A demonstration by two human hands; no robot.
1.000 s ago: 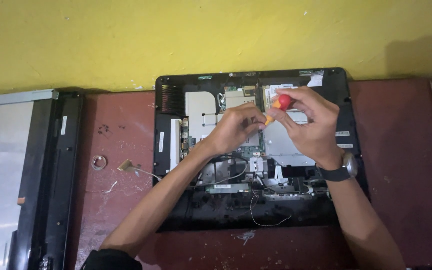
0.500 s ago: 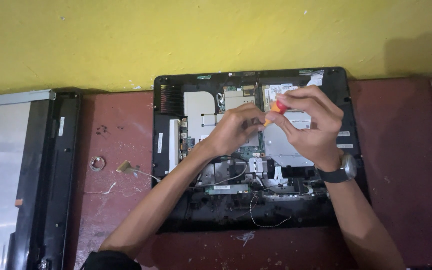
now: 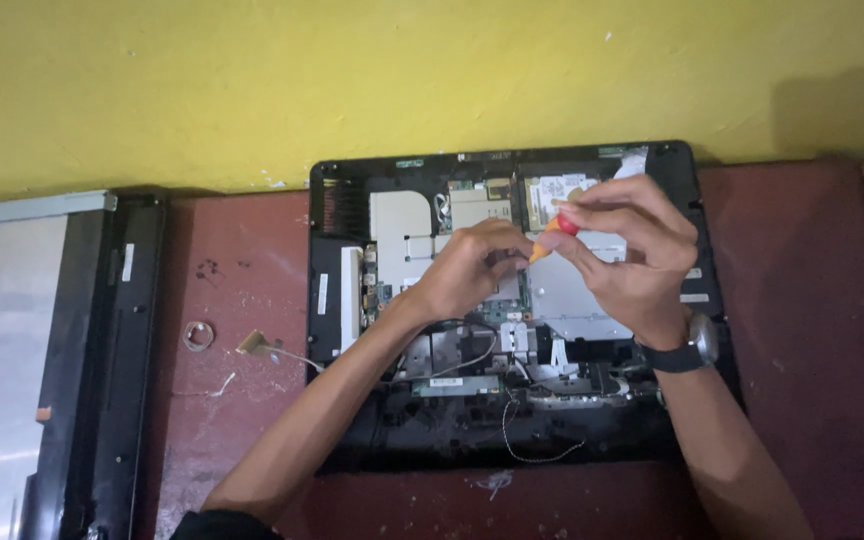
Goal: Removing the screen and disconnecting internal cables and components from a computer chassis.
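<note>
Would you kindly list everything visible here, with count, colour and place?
opened computer chassis: one, black, centre of table, against wall
screwdriver: one, orange and red handle, over the chassis
display panel: one, silver with black frame, far left
tape ring: one, pale, left of chassis
loose wire: one, dark, chassis lower edge
table: one, reddish-brown
wall: yellow, behind
wristwatch: one, black, right wrist
left hand: fingers at screwdriver tip
right hand: gripping screwdriver

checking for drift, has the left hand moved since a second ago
No, the left hand stays by the screwdriver over the black chassis centre.
</note>
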